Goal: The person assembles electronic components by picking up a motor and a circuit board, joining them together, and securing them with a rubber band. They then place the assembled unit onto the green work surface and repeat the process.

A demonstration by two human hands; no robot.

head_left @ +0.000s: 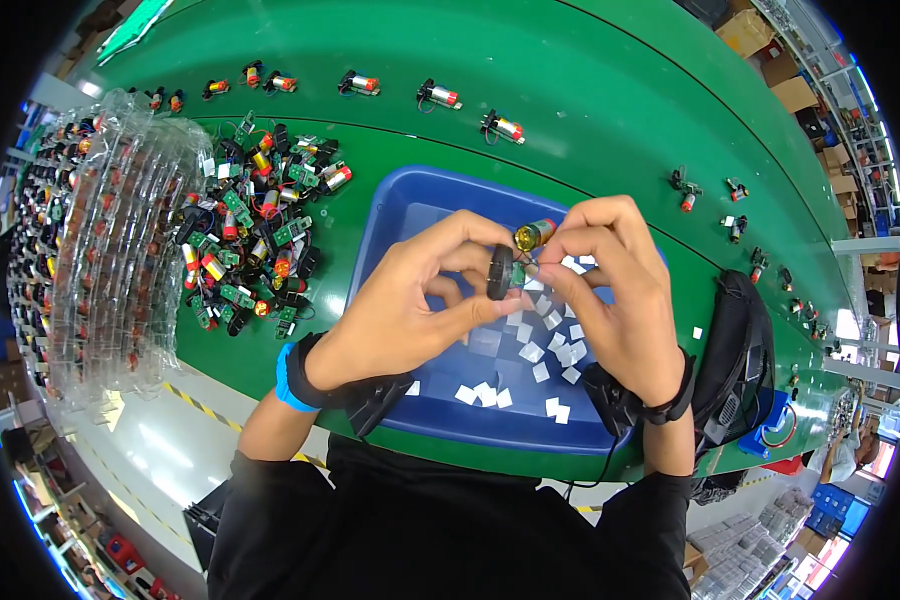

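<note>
Left hand holds round black plastic part; right hand narrowed beside gold-and-red cylinder, hold unclear, over blue plastic tray.

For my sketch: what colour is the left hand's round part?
The round part is black, as the head view shows.

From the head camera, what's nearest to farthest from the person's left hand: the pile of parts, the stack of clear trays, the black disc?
1. Black disc: held in the left hand.
2. Pile of parts: to the hand's left.
3. Stack of clear trays: farther left, past the pile.
</note>
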